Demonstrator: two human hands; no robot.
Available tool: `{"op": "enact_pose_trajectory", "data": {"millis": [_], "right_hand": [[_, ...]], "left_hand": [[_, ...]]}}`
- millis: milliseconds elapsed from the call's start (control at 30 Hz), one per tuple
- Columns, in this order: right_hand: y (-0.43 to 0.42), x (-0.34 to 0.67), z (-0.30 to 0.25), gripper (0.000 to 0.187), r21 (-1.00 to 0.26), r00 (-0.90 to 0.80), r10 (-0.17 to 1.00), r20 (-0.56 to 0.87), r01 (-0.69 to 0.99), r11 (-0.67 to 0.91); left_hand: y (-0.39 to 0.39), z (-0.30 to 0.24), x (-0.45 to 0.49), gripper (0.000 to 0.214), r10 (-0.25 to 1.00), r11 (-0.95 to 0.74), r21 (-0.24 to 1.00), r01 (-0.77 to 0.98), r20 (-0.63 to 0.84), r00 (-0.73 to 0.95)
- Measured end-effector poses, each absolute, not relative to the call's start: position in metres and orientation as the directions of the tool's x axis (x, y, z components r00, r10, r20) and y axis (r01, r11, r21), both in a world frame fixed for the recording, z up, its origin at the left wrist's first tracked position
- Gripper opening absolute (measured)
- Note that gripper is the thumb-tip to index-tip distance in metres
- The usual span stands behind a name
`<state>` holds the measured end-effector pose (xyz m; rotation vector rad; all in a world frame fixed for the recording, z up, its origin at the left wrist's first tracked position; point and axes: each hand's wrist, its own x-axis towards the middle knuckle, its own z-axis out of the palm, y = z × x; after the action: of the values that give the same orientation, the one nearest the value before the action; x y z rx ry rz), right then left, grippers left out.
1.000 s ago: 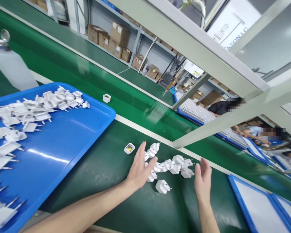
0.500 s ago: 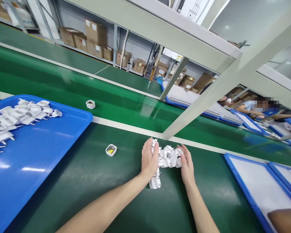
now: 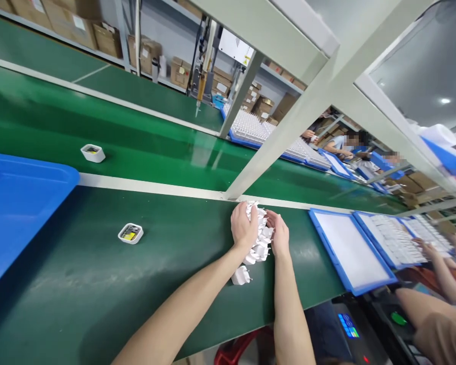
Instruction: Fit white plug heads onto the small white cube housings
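Two bare hands are pressing a heap of small white plugs together on a green worktop. The left hand is cupping the heap's left side and the right hand its right side, both curled around it, neither lifting it. One plug is lying loose just below. No writing is readable. Open green surface is stretching left toward a small white case and a blue tray; another blue tray is sitting near the front edge on the right.
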<state>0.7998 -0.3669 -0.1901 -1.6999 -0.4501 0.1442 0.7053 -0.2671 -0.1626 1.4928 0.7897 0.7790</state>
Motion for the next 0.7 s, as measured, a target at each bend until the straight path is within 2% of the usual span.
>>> {"op": "enact_pose_trajectory", "data": {"millis": [133, 300, 333, 400, 467, 533, 600, 700], "right_hand": [[-0.377, 0.801, -0.170, 0.063, -0.956, 0.951, 0.204, 0.232, 0.261, -0.131], [-0.409, 0.732, -0.143, 0.061, -0.883, 0.899, -0.045, 0.435, 0.417, -0.215], [-0.413, 0.709, -0.147, 0.062, -0.865, 0.886, -0.047, 0.462, 0.439, -0.242], [-0.413, 0.665, -0.168, 0.079, -0.821, 0.863, -0.015, 0.505, 0.475, -0.317], [-0.403, 0.635, -0.199, 0.107, -0.636, 0.808, 0.124, 0.575, 0.538, -0.553], [-0.390, 0.624, -0.225, 0.121, -0.499, 0.750, 0.189, 0.634, 0.583, -0.641], [-0.379, 0.629, -0.238, 0.116, -0.457, 0.744, 0.218, 0.632, 0.585, -0.670], [-0.383, 0.651, -0.235, 0.103, -0.496, 0.799, 0.229, 0.555, 0.540, -0.680]], "left_hand": [[-0.269, -0.160, 0.711, 0.044, 0.781, -0.066, 0.997, 0.039, 0.027, 0.624], [-0.239, -0.165, 0.705, 0.052, 0.686, -0.121, 0.993, -0.012, 0.092, 0.721], [-0.231, -0.165, 0.708, 0.052, 0.667, -0.130, 0.991, -0.030, 0.110, 0.737], [-0.219, -0.163, 0.718, 0.050, 0.631, -0.138, 0.989, -0.061, 0.136, 0.763], [-0.214, -0.161, 0.732, 0.047, 0.599, -0.141, 0.987, -0.083, 0.151, 0.786], [-0.216, -0.160, 0.746, 0.041, 0.563, -0.150, 0.984, -0.095, 0.164, 0.810], [-0.225, -0.162, 0.757, 0.034, 0.516, -0.163, 0.982, -0.097, 0.168, 0.840], [-0.244, -0.168, 0.769, 0.031, 0.438, -0.168, 0.982, -0.086, 0.153, 0.886]]}}
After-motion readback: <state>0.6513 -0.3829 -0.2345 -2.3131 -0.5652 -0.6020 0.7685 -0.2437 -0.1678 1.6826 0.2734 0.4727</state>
